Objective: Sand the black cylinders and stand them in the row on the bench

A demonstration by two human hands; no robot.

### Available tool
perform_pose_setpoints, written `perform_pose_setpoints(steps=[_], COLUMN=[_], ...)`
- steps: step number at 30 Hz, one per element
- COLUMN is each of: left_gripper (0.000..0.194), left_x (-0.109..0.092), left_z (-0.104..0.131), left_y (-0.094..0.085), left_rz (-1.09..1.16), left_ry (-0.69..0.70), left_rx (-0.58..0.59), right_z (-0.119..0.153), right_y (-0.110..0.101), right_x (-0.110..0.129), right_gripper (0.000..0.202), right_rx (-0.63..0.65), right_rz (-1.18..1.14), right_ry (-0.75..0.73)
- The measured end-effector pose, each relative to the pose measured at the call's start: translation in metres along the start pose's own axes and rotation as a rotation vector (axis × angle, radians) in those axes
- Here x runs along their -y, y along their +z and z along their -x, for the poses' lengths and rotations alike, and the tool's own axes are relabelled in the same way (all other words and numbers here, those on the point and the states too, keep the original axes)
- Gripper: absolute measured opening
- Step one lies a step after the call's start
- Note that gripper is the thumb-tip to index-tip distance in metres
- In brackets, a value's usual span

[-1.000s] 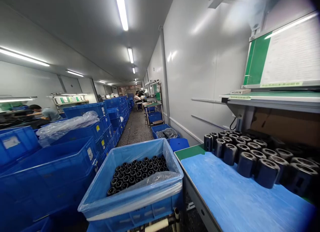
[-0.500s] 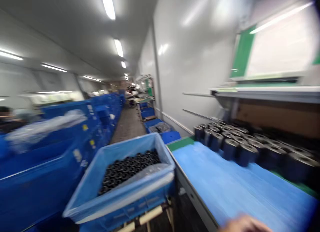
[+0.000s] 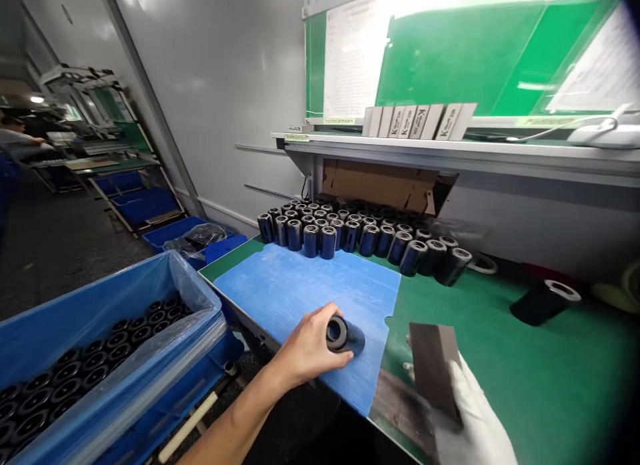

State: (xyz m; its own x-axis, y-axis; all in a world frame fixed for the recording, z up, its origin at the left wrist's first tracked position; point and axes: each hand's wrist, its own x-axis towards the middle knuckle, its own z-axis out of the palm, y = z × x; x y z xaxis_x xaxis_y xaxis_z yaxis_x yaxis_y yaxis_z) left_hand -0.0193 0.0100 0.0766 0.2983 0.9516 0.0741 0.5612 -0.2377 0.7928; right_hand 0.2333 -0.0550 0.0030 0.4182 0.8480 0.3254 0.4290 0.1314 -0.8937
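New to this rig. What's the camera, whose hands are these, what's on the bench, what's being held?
There is no machine here: the single view comes from a camera worn on a person's head, looking forward and down at their own two hands. The bare left hand grips a black cylinder lying on its side on a blue mat. The right hand, in a white glove, holds a flat dark block. Both are over a green bench. At the back of the bench stands a cluster of similar cylinders, with one more lying apart. Left of the bench, a plastic-lined blue crate holds many more. Another person sits far off at the left.
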Motion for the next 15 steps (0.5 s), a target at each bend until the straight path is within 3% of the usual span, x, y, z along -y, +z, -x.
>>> perform_pose_setpoints(steps=[5,7,12,15], left_gripper=[0.040,0.039,0.035,0.027], left_x=[0.002,0.004,0.008,0.008], left_z=[0.002,0.005,0.011,0.012], left_y=[0.012,0.016,0.027,0.030], left_rz=[0.070,0.088,0.145,0.142], left_ry=[0.014,0.009,0.025,0.044], left_rx=[-0.006,-0.029,-0.105,-0.133], right_z=[0.018,0.026,0.032,0.024], right_y=[0.020,0.036,0.080,0.094], right_x=[0.019,0.021,0.024,0.033], right_gripper=[0.062,0.063,0.050,0.045], right_rx=[0.008,0.011,0.025,-0.002], right_rz=[0.035,0.053,0.277,0.337], right_ry=[0.103,0.066,-0.379,-0.493])
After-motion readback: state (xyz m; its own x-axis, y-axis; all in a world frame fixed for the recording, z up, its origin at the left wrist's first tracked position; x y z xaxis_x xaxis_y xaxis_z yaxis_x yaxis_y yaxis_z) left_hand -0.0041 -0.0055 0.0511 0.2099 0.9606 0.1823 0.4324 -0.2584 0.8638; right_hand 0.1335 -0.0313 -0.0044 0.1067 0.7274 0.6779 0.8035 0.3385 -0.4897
